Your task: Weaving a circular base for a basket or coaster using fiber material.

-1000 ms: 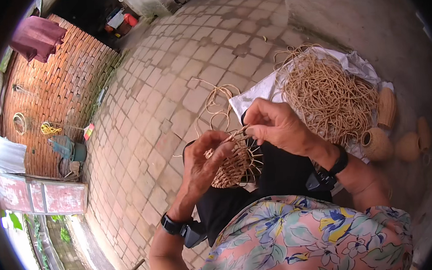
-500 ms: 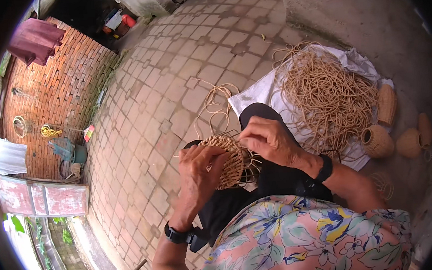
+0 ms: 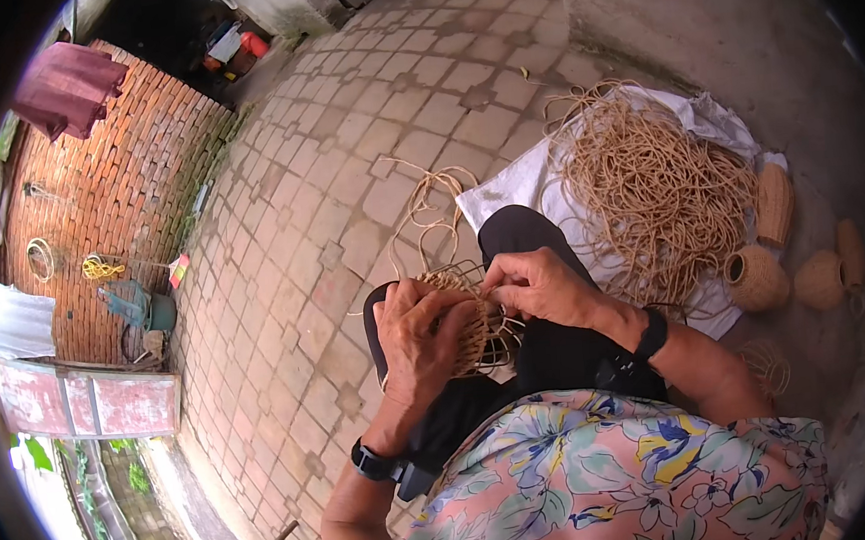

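Observation:
A half-woven basket of tan cord [image 3: 468, 343] rests between my knees, with spokes of stiff cord sticking out round it. My left hand [image 3: 414, 336] grips the basket from the left, its fingers bent over the weave and hiding part of it. My right hand [image 3: 532, 285] pinches at the cord at the basket's upper right edge, close to my left fingertips. Loose strands of cord [image 3: 427, 195] trail onto the paving beyond the basket.
A heap of cord [image 3: 649, 205] lies on a white sack [image 3: 488, 196] to the right, beside several woven vessels [image 3: 755, 288]. Paving [image 3: 297, 199] surrounds me, with a brick wall [image 3: 125, 181], hanging cloths [image 3: 64, 90] and a bucket [image 3: 160, 311] at the left, and a concrete wall [image 3: 675, 12] at the upper right.
My right hand has come down from above the basket to its upper right edge. My left hand has shifted slightly right and now covers more of the weave.

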`<state>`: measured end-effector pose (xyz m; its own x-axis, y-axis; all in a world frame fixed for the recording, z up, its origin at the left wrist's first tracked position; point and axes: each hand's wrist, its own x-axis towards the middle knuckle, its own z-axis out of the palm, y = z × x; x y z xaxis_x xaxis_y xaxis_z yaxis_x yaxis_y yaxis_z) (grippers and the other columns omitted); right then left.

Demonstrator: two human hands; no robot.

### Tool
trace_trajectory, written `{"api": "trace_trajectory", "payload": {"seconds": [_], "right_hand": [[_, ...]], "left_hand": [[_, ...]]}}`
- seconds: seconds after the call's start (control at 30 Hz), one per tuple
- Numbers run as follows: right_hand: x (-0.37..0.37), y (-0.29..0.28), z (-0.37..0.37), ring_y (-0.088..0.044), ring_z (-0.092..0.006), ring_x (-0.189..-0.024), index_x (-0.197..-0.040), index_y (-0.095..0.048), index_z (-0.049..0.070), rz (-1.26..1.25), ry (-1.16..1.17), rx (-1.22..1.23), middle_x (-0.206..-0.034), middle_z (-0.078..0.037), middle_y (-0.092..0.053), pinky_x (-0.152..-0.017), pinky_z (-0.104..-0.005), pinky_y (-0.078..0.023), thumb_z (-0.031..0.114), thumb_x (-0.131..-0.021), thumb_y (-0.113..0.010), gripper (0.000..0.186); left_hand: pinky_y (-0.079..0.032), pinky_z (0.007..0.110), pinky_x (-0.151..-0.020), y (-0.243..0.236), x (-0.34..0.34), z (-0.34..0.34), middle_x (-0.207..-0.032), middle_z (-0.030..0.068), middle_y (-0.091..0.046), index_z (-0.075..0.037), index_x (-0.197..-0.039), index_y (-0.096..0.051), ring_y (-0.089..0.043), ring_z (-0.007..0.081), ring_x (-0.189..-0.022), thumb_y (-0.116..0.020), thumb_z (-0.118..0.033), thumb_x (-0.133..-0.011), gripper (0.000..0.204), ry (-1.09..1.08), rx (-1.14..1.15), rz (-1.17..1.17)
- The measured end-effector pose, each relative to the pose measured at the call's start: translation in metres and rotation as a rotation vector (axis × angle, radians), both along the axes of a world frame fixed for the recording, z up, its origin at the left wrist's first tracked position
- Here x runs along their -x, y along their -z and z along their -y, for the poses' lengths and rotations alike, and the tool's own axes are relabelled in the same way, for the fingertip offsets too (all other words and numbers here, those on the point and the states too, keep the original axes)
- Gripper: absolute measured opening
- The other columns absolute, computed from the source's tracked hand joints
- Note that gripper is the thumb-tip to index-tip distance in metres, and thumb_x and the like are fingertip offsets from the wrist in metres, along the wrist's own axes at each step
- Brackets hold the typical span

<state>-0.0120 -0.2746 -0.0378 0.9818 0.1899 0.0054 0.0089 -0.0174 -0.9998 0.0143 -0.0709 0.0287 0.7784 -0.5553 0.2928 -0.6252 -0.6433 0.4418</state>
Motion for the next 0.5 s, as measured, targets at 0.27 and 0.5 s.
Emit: {"api": "trace_trajectory", "payload": {"seconds": [0.27,0.5], "right_hand": [[-0.006,-0.015,0.025,-0.057,-0.0133,-0.079,-0.087,-0.059,0.006,0.051,-0.091,-0.406,-0.078,-0.001,-0.056,-0.076,-0.0286,-0.047,0.02,-0.091,-0.066,0.016],[-0.012,0.0,0.059,-0.043,-0.0054,-0.052,-0.087,-0.058,0.006,-0.235,-0.25,-0.552,-0.064,0.003,-0.048,-0.048,-0.0204,-0.035,0.026,-0.095,-0.062,0.022]], "left_hand": [[-0.044,0.034,-0.093,0.004,-0.042,-0.037,-0.105,0.0092,-0.059,-0.003,-0.111,-0.066,-0.058,0.0222,-0.103,-0.062,-0.022,-0.094,0.025,0.013,0.28,-0.262],[-0.046,0.029,-0.093,0.033,-0.043,-0.048,-0.112,0.0046,-0.061,-0.004,-0.118,-0.061,-0.058,0.0138,-0.105,-0.061,-0.023,-0.097,0.028,0.114,0.536,-0.789]]}}
